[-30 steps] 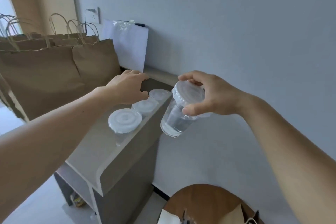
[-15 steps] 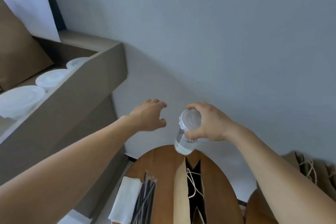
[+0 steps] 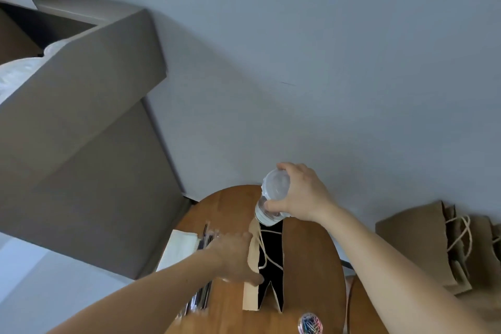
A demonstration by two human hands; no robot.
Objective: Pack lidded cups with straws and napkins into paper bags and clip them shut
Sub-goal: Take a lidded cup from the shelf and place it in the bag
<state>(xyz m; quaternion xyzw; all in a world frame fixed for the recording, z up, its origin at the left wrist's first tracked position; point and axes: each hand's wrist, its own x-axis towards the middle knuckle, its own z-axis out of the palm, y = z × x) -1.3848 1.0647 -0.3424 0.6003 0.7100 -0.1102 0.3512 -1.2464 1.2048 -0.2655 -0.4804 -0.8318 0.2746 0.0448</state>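
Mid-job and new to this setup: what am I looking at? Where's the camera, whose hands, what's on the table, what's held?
No machine here: a person works bare-handed, and the single view comes from a camera on their head, looking down. The right hand grips a lidded cup above an open paper bag standing on a round wooden table. The left hand, blurred, is at the bag's left rim; whether it grips is unclear. On the table lie napkins, straws and a tub of clips. Other bags sit to the right.
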